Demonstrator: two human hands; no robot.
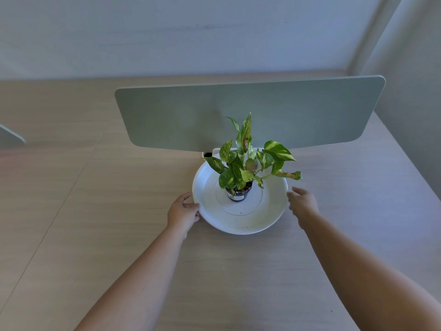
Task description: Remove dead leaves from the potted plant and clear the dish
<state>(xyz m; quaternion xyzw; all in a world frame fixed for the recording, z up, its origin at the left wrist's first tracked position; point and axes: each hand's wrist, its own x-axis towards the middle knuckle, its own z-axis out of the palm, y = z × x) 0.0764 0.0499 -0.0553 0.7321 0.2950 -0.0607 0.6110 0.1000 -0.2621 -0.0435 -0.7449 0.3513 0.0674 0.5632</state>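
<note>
Gripping the white dish [241, 220] rim with our left hand [182, 211], right hand [301, 203] open beside it, we judge nothing done: the potted plant [245, 161] on it keeps browned leaves [290, 174].

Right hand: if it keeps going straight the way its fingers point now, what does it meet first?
Probably the rim of the white dish. The right hand is open beside the dish's right edge, fingers pointing left and slightly forward at it. Its height above the table is unclear, so it could pass just over the rim.
</note>
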